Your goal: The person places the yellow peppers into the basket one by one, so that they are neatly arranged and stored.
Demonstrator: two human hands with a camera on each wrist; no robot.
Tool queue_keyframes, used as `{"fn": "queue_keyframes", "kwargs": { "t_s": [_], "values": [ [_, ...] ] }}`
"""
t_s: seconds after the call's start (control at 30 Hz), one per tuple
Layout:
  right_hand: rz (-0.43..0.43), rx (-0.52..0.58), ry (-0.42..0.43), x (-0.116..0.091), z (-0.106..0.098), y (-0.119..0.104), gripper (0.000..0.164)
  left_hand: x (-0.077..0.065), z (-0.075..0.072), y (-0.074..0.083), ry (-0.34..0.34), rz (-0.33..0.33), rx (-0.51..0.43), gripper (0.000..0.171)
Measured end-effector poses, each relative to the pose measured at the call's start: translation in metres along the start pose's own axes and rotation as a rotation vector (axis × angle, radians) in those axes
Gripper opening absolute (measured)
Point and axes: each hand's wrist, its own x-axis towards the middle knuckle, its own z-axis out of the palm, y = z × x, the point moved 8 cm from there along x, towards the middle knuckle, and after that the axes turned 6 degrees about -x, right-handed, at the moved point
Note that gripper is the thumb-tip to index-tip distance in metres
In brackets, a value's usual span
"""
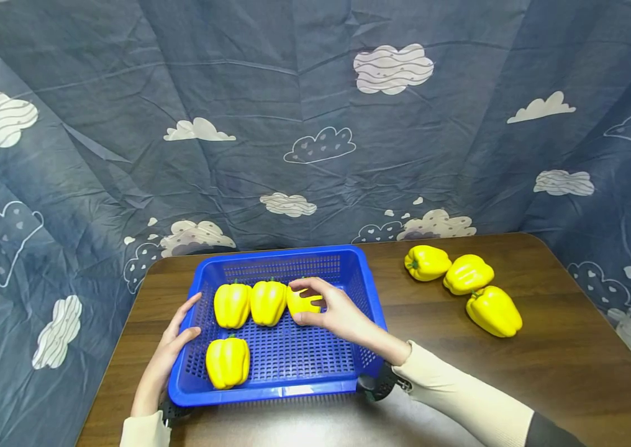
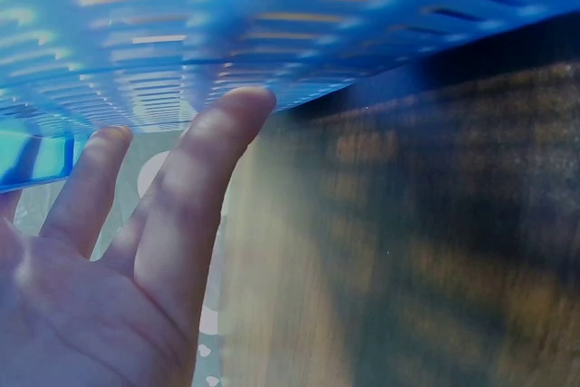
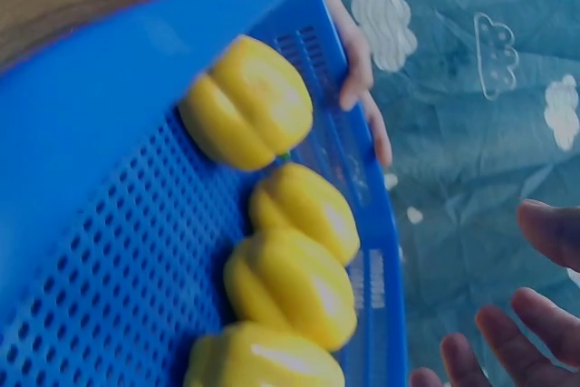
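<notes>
In the head view my left hand (image 1: 172, 338) rests at the left side of a blue plastic basket (image 1: 279, 392), thumb and index finger at its rim. The left wrist view shows that hand's fingers fairly straight, reaching up to the perforated outer wall (image 2: 136, 52). Over the basket hovers my right hand (image 1: 329, 307), fingers spread, in front of a yellow bell pepper (image 1: 300, 304) it partly hides. The right wrist view shows this hand (image 3: 517, 342) holding nothing. Beside that pepper lie two more, a middle one (image 1: 268, 303) and a left one (image 1: 232, 305); another pepper (image 1: 228, 363) lies nearer the front.
Three yellow bell peppers lie on the wooden table (image 1: 416, 316) right of the basket: a back one (image 1: 427, 262), a middle one (image 1: 468, 274) and a front one (image 1: 494, 311). A dark cloth with cloud prints (image 1: 321, 143) hangs behind the table.
</notes>
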Motion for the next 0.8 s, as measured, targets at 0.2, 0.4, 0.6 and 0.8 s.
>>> {"fn": "queue_keyframes", "kwargs": {
  "t_s": [0.2, 0.4, 0.6, 0.8],
  "values": [
    [-0.031, 0.008, 0.04, -0.005, -0.022, 0.006, 0.048, 0.001, 0.0, 0.0, -0.01, 0.012, -0.01, 0.058],
    [-0.009, 0.019, 0.057, -0.01, -0.041, 0.015, 0.05, 0.001, 0.0, 0.001, -0.01, 0.018, -0.009, 0.058],
    [-0.017, 0.006, 0.107, -0.015, -0.061, 0.024, 0.051, 0.001, 0.0, 0.001, -0.008, 0.018, -0.01, 0.058],
    [-0.036, 0.03, 0.168, -0.021, -0.082, 0.036, 0.048, 0.001, 0.0, 0.001, -0.016, 0.016, -0.015, 0.058]
  ]
}}
